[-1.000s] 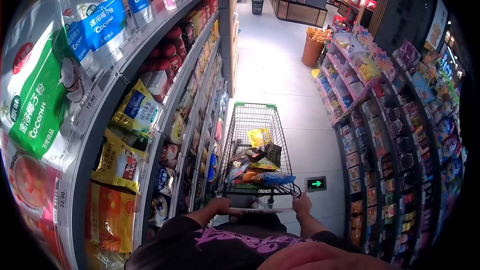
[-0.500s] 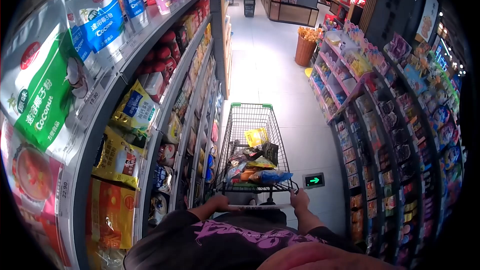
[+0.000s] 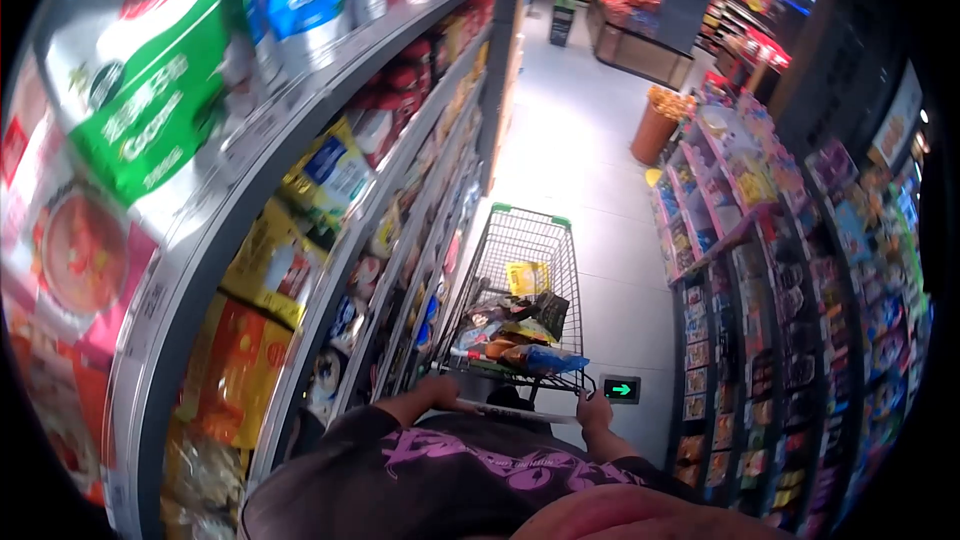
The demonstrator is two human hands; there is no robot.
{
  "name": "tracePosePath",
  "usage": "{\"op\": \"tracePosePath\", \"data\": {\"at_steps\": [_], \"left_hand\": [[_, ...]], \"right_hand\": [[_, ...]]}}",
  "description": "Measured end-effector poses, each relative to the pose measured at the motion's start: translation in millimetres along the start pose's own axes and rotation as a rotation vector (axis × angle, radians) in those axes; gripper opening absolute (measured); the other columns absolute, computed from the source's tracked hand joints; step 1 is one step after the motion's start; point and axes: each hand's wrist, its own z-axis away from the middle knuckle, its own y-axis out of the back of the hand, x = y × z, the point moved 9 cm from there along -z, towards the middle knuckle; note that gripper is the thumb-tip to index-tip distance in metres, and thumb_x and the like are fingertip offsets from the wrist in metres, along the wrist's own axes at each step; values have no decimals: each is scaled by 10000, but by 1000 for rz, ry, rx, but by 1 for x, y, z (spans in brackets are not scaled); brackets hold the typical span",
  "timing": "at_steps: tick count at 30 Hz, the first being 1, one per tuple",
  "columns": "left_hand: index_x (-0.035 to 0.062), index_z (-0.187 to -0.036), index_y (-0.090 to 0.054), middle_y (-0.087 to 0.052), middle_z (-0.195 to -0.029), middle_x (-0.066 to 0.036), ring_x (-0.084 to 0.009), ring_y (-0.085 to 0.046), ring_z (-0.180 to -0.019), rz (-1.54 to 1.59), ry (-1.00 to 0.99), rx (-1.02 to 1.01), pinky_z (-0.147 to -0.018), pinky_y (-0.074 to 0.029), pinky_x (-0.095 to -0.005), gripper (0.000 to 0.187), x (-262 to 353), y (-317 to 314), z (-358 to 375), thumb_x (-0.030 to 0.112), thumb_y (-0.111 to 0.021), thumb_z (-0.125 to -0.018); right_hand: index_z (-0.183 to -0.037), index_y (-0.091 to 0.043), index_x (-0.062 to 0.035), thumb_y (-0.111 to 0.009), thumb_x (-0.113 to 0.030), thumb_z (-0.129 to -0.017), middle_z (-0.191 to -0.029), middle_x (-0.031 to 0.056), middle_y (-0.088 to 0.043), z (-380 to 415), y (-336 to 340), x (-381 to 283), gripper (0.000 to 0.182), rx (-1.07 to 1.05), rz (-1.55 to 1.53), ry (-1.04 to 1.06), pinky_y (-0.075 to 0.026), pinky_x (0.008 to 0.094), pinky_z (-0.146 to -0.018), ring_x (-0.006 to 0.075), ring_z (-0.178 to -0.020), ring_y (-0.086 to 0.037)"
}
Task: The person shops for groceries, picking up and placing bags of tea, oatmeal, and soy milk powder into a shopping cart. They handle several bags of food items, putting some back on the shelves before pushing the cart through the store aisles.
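A wire shopping cart (image 3: 575,285) with green corners stands in front of me. My left hand (image 3: 437,393) is closed around the left end of its handlebar (image 3: 520,412). At the right end, my right hand (image 3: 594,409) grips the same bar. In the basket lie a yellow packet (image 3: 527,278), a dark packet (image 3: 548,314), a blue packet (image 3: 545,359) and other packaged goods partly covering one another.
Shelves on the left hold a green-and-white coconut powder bag (image 3: 155,90) and yellow pouches (image 3: 270,260). Snack racks (image 3: 740,360) line the right. Ahead are a brown basket (image 3: 655,130), a dark shopping basket (image 3: 562,22) and a produce stand (image 3: 640,45). A lit arrow sign (image 3: 621,390) is in the floor.
My view has tilted and swung, so shelves and aisle appear shifted right at the top. Both hands stay on the handlebar, and the cart's contents look the same.
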Motion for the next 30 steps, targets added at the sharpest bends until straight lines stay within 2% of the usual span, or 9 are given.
{"op": "tracePosePath", "data": {"at_steps": [4,7,10,13,16,17,21,24,30], "left_hand": [[82,-994,-850,-798,-1050,-196,-406,-753,-1069,-6,-8,89,-960,-581,-524,982,-16,-17,-7,992,-531,-809],[95,-1028,-853,-801,-1092,-183,-387,-752,-1108,-29,31,55,-964,-585,-517,961,-16,-3,6,980,-549,-809],[110,-1064,-852,-800,-1131,-183,-384,-751,-1122,-20,46,30,-953,-591,-515,938,-21,-9,9,967,-569,-808],[68,-1077,-845,-801,-1157,-191,-395,-753,-1131,55,69,64,-984,-587,-491,924,-17,7,30,925,-634,-801],[67,-1075,-846,-802,-1154,-191,-393,-754,-1131,46,69,47,-978,-588,-482,917,-19,8,35,918,-647,-795],[67,-1080,-847,-805,-1145,-178,-383,-755,-1129,46,78,47,-972,-589,-476,911,-15,16,44,911,-649,-801],[72,-1087,-848,-807,-1138,-158,-363,-758,-1119,30,66,37,-955,-593,-467,906,-21,5,37,909,-642,-808],[76,-1102,-846,-805,-1151,-165,-373,-755,-1126,42,73,26,-969,-594,-470,910,-20,6,38,912,-641,-806],[74,-1123,-844,-800,-1187,-175,-380,-745,-1171,20,108,42,-1036,-578,-478,918,-16,13,43,910,-644,-800]], "right_hand": [[-1216,-632,-13,-580,-606,-1050,-1124,274,-766,6,-5,-8,618,-42,33,41,-565,580,-931,482,-1099,-732],[-1324,-578,25,-569,-592,-1060,-1141,324,-742,-2,-23,-3,671,-60,57,99,-558,589,-948,512,-1119,-713],[-1407,-514,53,-644,-545,-1032,-1393,361,-626,-4,-33,0,717,-110,57,97,-530,552,-1042,524,-1282,-629],[-1488,-475,37,-679,-548,-1005,-1552,342,-507,17,-23,-15,786,15,27,199,-421,591,-1183,510,-1444,-494],[-1566,-426,28,-677,-579,-993,-1608,313,-456,45,-33,-20,872,169,241,281,-266,675,-1255,480,-1531,-386],[-1614,-385,9,-670,-618,-979,-1679,300,-364,43,-45,-10,936,54,199,205,-163,725,-1262,468,-1587,-290],[-1641,-383,-56,-676,-649,-956,-1726,299,-273,46,-45,-10,952,-56,134,225,-189,694,-1262,481,-1599,-249],[-1648,-377,-63,-679,-652,-952,-1728,304,-263,49,-43,-13,961,-68,140,228,-194,698,-1255,486,-1597,-247],[-1683,-344,-80,-662,-688,-951,-1761,327,-184,51,-33,-24,1004,-270,177,191,-190,670,-1284,491,-1643,-175]]}}
